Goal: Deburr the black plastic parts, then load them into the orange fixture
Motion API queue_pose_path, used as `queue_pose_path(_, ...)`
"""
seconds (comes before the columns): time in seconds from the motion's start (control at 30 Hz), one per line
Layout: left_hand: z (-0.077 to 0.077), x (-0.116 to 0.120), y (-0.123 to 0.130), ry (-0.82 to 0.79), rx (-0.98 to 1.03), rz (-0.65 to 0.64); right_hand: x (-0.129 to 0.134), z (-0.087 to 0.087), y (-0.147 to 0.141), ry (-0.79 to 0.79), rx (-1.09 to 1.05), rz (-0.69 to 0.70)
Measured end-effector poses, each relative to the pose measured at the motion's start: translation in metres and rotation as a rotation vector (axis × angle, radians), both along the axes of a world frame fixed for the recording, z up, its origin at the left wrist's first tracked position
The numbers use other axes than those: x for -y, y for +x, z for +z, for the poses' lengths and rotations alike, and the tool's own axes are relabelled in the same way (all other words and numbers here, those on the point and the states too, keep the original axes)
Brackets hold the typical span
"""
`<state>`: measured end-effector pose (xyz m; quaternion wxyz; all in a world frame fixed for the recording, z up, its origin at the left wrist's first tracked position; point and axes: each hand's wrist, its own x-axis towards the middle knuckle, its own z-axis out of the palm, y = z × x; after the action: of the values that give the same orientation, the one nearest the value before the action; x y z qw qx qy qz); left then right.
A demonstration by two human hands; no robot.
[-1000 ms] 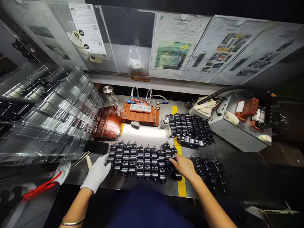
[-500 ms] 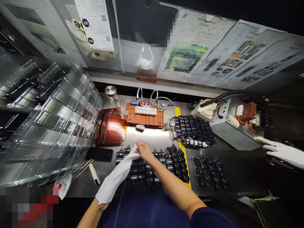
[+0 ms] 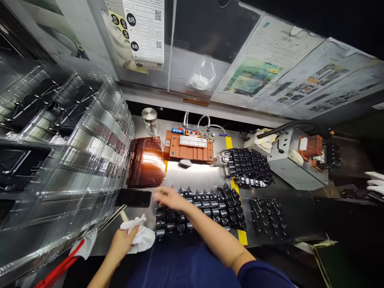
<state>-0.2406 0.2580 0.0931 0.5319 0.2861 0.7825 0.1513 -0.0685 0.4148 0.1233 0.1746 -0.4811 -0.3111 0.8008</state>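
My left hand (image 3: pixel 126 238), bare, is closed on a crumpled white glove (image 3: pixel 144 239) low over the front of the steel bench. My right hand (image 3: pixel 169 199), bare too, hovers at the left end of the rows of glossy black moulded parts (image 3: pixel 207 208); motion blurs its fingers, so whether it is open or closed is unclear. Close by on its left lies a black phone (image 3: pixel 134 197). Tweezers (image 3: pixel 112 218) rest beside the phone, near the glove.
Stacked clear plastic trays (image 3: pixel 90 140) fill the left side. Behind stand brown translucent sheets (image 3: pixel 147 162), an orange fixture (image 3: pixel 192 150) and a lidded glass jar (image 3: pixel 150 122). More black parts (image 3: pixel 250 166) lie right of centre. A co-worker's white-gloved hand (image 3: pixel 375 182) shows at the right edge.
The white glove has come off my left hand and is now bunched in it. My hands have moved apart, the right one leftward. The co-worker's gloved hand has drawn back right.
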Motion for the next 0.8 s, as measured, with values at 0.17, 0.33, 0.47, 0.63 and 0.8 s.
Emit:
queue_pose_path(0.17, -0.015, 0.018, -0.016, -0.089, -0.334, -0.096, -0.106, -0.019, 0.09, -0.035, 0.274, -0.529)
queue_pose_path(0.33, -0.018, 0.008, 0.005, 0.139, -0.673, -0.232, -0.146, -0.044, 0.128, -0.176, 0.313, -0.69)
queue_pose_path(0.47, -0.025, -0.044, 0.018, 0.454, -0.863, -0.372, -0.158, -0.063, 0.116, -0.198, 0.293, -0.726)
queue_pose_path(0.63, -0.033, -0.107, 0.008, 0.493, -0.899, -0.5, -0.175, -0.076, 0.113, -0.167, 0.29, -0.773)
queue_pose_path(0.8, -0.039, -0.118, -0.004, 0.497, -0.859, -0.594, -0.18, -0.083, 0.12, -0.155, 0.265, -0.763)
